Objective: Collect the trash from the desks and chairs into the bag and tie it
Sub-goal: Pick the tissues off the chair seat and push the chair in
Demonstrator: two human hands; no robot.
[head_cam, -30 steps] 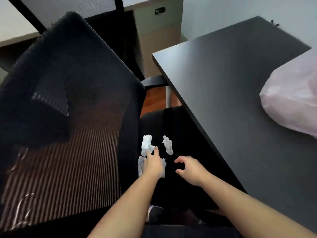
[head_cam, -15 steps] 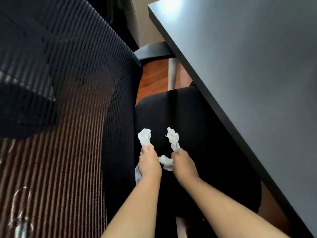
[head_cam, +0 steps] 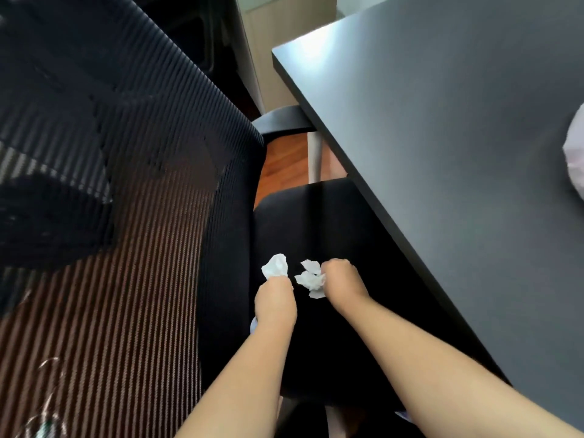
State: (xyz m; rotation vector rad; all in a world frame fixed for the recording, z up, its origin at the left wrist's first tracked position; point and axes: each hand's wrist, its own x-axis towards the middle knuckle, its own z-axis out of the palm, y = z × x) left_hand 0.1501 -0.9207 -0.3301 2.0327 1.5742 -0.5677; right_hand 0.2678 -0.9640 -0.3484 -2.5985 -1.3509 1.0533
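Observation:
Both my hands are over the black chair seat [head_cam: 316, 222]. My left hand [head_cam: 275, 300] grips a crumpled white tissue [head_cam: 275, 265] that sticks out past its fingertips, and a bit more white paper [head_cam: 253, 324] shows under the hand's heel. My right hand [head_cam: 343, 284] is curled round another crumpled white tissue wad [head_cam: 309, 279], which bulges out on its left side. At the far right edge of the dark desk [head_cam: 442, 137] lies a sliver of the pale pink plastic bag [head_cam: 576, 162], well away from both hands.
The mesh chair back [head_cam: 110, 216] fills the left half of the view, close beside my left arm. The desk edge overhangs the seat on the right. A black armrest [head_cam: 284, 120], a white desk leg [head_cam: 314, 159] and wooden floor [head_cam: 284, 165] lie beyond the seat.
Both hands have closed on the tissues on the seat; the right hand gathered the two right-hand pieces into one wad. The view pulled back, bringing the bag's edge into sight.

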